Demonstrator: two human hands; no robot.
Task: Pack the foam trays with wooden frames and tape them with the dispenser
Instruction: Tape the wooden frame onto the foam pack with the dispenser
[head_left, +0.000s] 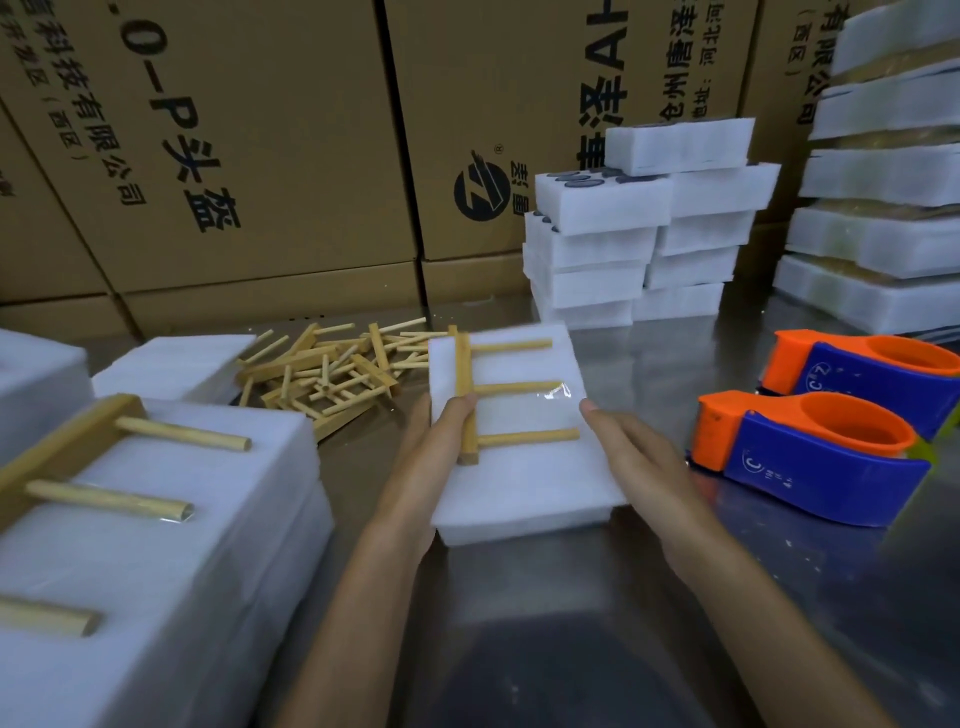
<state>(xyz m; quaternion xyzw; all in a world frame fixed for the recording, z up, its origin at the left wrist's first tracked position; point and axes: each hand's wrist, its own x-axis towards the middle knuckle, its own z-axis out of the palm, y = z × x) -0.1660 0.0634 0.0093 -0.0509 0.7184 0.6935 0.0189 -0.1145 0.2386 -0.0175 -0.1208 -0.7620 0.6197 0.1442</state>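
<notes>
A white foam tray (524, 483) is held up over the steel table at the centre. On top of it lies a wooden frame (467, 395), one bar with three dowels, and clear tape glints across the middle dowel. My left hand (441, 431) grips the tray's left edge, thumb pressing the frame's bar. My right hand (639, 457) holds the tray's right edge with the thumb on top. Two orange and blue tape dispensers (810, 457) stand to the right, apart from both hands.
A pile of loose wooden frames (332, 374) lies behind the tray. At the left is a stack of foam trays topped with a frame (156, 519). More foam stacks (644, 234) stand at the back right and far right (878, 208). Cardboard boxes (234, 156) line the back.
</notes>
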